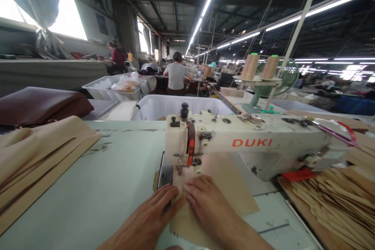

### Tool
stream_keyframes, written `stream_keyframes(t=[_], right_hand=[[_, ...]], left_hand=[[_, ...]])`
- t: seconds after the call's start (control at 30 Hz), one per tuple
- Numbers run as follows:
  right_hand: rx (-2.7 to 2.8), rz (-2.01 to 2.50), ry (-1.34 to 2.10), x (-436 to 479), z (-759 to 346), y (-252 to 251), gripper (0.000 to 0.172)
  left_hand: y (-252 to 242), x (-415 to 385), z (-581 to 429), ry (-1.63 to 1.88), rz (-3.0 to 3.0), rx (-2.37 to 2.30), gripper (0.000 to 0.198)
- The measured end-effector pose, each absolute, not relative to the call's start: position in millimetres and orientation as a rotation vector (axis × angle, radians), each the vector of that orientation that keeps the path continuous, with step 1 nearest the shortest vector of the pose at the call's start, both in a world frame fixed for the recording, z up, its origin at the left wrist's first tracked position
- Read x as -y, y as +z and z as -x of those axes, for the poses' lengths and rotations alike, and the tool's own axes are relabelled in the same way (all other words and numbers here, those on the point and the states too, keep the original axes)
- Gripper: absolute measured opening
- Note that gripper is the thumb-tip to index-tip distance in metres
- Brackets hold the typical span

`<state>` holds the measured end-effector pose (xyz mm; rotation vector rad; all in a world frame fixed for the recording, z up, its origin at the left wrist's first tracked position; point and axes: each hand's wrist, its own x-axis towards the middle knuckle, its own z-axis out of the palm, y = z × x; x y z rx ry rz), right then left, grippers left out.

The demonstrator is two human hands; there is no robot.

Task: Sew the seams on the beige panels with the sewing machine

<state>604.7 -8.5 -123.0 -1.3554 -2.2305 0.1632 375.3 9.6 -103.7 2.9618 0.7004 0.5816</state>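
**Head view, sewing station.** Your left hand [155, 213] and right hand [208, 203] lie side by side at the lower centre of the frame. Both are flat with the fingers stretched forward and nearly closed together, grasping nothing. They press on a tan fabric piece [225, 187] that lies on the pale green table [102, 187]. The piece runs from the bottom edge up under the head of the cream DUKI sewing machine [263, 144].

Your fingertips stop just short of the presser foot [181, 168], and the index fingers almost touch over a lengthwise fold or seam in the piece. Your left fingers also overlap the metal needle plate [165, 175].

- **Left edge:** a stack of tan fabric panels [35, 152], with a dark brown bag [41, 105] above it.
- **Lower right:** a heap of narrow tan strips [336, 199].
- **Centre, behind the machine:** a white plastic bin [164, 107].
- **Upper right of centre:** two thread cones [250, 66] on a stand, in front of a green fan [285, 78].
- **Upper centre:** a person in a grey shirt [176, 75], seated with their back to you.
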Motion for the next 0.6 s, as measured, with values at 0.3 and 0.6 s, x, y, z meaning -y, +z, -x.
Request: stream_keyframes(t=[0.3, 0.6], right_hand=[[2.235, 1.406, 0.132, 1.9, -607.0, -126.9, 0.035], [2.135, 1.354, 0.188, -1.2, -608.7, -137.8, 0.028]], left_hand=[[-124.0, -34.6, -373.5, 0.305, -2.804, -0.834, 0.084], [-121.8, -37.8, -376.1, 0.388, -2.776, -0.836, 0.077]])
